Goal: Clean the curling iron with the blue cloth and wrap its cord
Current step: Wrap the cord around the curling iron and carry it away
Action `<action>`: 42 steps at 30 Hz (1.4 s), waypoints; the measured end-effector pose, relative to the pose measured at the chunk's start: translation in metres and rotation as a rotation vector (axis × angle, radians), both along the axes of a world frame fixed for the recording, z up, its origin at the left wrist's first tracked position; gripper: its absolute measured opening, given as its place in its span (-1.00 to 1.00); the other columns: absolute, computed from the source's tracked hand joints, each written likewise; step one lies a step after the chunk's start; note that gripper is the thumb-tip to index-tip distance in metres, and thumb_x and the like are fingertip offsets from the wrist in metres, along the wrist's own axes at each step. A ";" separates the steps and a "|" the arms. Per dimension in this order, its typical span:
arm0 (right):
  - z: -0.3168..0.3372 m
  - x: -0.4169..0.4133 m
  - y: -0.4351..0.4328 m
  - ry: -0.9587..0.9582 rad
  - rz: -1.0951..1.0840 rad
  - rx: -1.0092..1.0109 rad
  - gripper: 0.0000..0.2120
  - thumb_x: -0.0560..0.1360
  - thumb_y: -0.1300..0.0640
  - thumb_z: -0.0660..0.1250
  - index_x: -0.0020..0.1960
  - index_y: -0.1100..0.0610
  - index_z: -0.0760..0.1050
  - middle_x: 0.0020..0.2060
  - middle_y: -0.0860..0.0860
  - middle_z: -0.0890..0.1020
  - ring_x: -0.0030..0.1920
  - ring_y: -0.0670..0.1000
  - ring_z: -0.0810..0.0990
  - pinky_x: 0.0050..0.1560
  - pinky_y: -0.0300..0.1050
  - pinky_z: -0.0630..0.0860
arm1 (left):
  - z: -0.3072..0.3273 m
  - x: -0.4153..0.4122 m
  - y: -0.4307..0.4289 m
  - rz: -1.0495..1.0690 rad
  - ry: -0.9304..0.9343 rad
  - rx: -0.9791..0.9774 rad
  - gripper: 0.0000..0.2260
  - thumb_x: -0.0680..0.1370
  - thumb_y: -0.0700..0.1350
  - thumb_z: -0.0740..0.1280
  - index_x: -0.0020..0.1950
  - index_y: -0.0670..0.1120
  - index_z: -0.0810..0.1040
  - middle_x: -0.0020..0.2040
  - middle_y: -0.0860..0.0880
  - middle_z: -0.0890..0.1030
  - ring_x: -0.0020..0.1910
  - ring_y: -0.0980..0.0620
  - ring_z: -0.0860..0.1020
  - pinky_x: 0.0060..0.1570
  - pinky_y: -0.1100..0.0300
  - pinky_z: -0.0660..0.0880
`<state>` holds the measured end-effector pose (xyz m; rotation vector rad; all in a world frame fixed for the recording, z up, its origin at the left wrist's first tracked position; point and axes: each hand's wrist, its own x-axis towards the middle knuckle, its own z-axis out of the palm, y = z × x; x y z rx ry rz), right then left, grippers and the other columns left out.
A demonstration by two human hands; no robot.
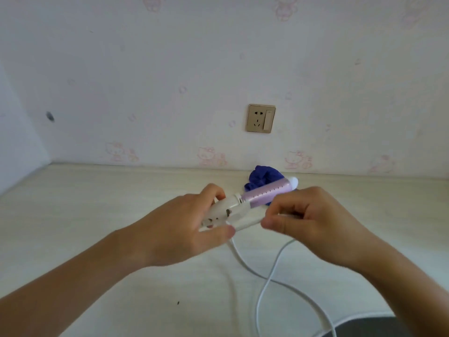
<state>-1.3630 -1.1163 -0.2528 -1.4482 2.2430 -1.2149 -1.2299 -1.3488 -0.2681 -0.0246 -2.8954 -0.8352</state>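
The curling iron [263,192] has a white handle and a lilac barrel with a white tip, and it is held above the table, pointing up to the right. My left hand [184,222] is shut on its white handle. My right hand [311,215] pinches the white cord [263,285] close beside the handle. The cord hangs in a loose crossed loop down to the table and runs off the bottom edge. The blue cloth [261,177] lies crumpled on the table behind the barrel, partly hidden by it.
A pale wood-grain table [97,215] meets a wall with pink cartoon wallpaper. A gold-framed wall socket with a switch [261,118] sits above the cloth. A dark object [374,327] shows at the bottom right edge.
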 end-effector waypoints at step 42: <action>0.014 -0.014 -0.030 0.204 -0.032 0.153 -0.73 0.54 0.02 0.48 -0.32 -0.02 0.56 -0.47 -0.16 0.49 -0.43 -0.11 0.43 -0.37 -0.32 0.34 | -0.010 -0.002 -0.026 0.130 0.070 -0.313 -0.81 0.64 0.13 0.23 0.23 0.25 0.31 -0.21 0.17 0.54 -0.28 0.12 0.52 -0.37 0.23 0.30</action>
